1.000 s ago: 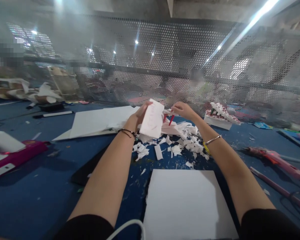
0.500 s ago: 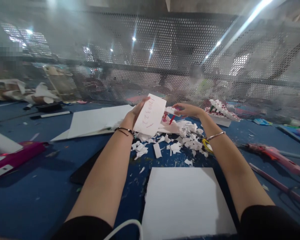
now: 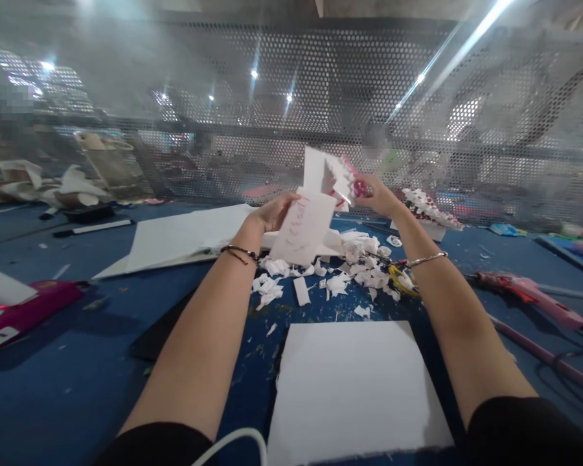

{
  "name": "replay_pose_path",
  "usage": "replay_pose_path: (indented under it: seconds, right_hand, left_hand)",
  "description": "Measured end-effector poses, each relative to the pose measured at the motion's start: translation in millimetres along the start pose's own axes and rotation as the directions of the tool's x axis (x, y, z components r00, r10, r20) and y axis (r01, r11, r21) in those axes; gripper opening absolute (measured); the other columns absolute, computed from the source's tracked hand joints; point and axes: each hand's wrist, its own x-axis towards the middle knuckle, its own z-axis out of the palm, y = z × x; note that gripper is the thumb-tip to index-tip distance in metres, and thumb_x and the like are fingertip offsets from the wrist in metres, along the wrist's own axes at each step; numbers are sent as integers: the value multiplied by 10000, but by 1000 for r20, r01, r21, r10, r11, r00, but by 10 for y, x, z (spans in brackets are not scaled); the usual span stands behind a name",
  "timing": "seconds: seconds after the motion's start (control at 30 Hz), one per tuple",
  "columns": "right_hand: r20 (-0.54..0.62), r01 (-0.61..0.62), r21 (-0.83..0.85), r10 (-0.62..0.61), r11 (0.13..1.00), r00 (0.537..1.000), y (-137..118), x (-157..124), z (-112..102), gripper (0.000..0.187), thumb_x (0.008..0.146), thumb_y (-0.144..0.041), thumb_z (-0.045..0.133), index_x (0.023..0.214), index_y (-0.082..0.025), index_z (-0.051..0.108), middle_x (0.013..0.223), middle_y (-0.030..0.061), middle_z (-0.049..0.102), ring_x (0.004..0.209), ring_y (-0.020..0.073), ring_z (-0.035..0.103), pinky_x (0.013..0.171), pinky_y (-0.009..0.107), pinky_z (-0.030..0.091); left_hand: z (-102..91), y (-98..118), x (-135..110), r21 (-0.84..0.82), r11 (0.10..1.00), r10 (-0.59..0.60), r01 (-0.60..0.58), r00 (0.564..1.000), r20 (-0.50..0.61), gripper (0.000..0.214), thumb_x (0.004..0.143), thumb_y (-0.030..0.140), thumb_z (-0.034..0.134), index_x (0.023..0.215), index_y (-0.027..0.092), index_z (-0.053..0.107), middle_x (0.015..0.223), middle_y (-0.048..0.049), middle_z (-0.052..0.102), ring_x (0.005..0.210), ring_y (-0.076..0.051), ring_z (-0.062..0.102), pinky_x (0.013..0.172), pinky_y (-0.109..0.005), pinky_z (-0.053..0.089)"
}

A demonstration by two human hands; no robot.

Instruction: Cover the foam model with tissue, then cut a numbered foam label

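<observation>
My left hand (image 3: 278, 212) is closed on the edge of a white card (image 3: 304, 228) with red handwritten digits, tilted above the table. Just beyond it, my right hand (image 3: 376, 195) pinches a small white and pink craft model (image 3: 341, 181) with red posts, held up on its side. A white panel of the model stands behind the card, which hides part of it. Beneath both hands lie torn paper scraps (image 3: 337, 283). Nearest to me is a flat white board (image 3: 359, 388) on the blue table.
A pink glue gun (image 3: 539, 301) and its cord lie at right, near yellow-handled scissors (image 3: 401, 281). A similar model (image 3: 430, 210) stands at the back right. White sheets (image 3: 175, 239), a marker (image 3: 97, 228) and a magenta power strip (image 3: 34, 310) are at left. Perforated metal mesh (image 3: 223, 149) stands behind.
My right hand has lifted the model off the scrap pile and turned it up on its side. The card in my left hand has shifted slightly right and down.
</observation>
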Motion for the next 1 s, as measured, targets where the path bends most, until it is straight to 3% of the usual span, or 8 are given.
replay_pose_path:
  seconds: [0.1,0.2,0.37,0.6,0.77,1.0]
  right_hand:
    - [-113,74,-61,-80,995,990,-40,16,4,514,706,-175,628,1218,-201,581,1446,155,380,1237,269,482,930,398,526]
    - [-156,159,-144,-181,977,971,-106,2,31,489,703,-153,640,1187,-202,604,1441,161,368,1202,265,512,879,385,557]
    - [-147,224,-157,-247,962,958,-155,8,47,436,736,-168,645,1160,-269,613,1430,95,374,1164,221,543,874,355,575]
    - [-146,295,-191,-325,936,935,-230,-17,-26,440,775,-215,636,1207,-277,589,1450,93,343,1129,236,570,845,381,593]
    - [-65,339,-257,-366,905,928,-336,-38,-15,444,788,-192,627,1218,-290,580,1466,86,335,1171,247,556,908,423,570]
    - [-61,348,-263,-376,900,925,-414,-52,-15,441,789,-145,616,1211,-263,568,1450,97,323,1163,240,553,962,453,534]
  left_hand:
    - [115,56,101,15,1000,-18,18,1000,12,377,858,440,520,962,124,697,891,-146,752,915,-284,710,848,-421,550]
    - [233,112,197,65,998,21,-21,1000,-6,339,853,439,597,918,126,710,902,-130,751,898,-263,704,823,-378,544]
    - [287,120,282,191,973,161,-132,977,-144,422,847,528,592,911,129,713,927,-85,741,870,-223,673,782,-289,501]
    - [182,52,292,356,924,257,-141,918,-303,377,834,479,592,739,123,670,662,-16,640,745,-195,588,679,-253,415]
    - [232,102,299,403,898,317,-177,895,-313,354,845,464,546,765,135,650,696,-11,627,768,-187,557,710,-251,395]
    - [292,153,264,373,902,338,-218,894,-293,359,866,481,507,810,149,630,799,-25,659,850,-193,563,768,-251,412]
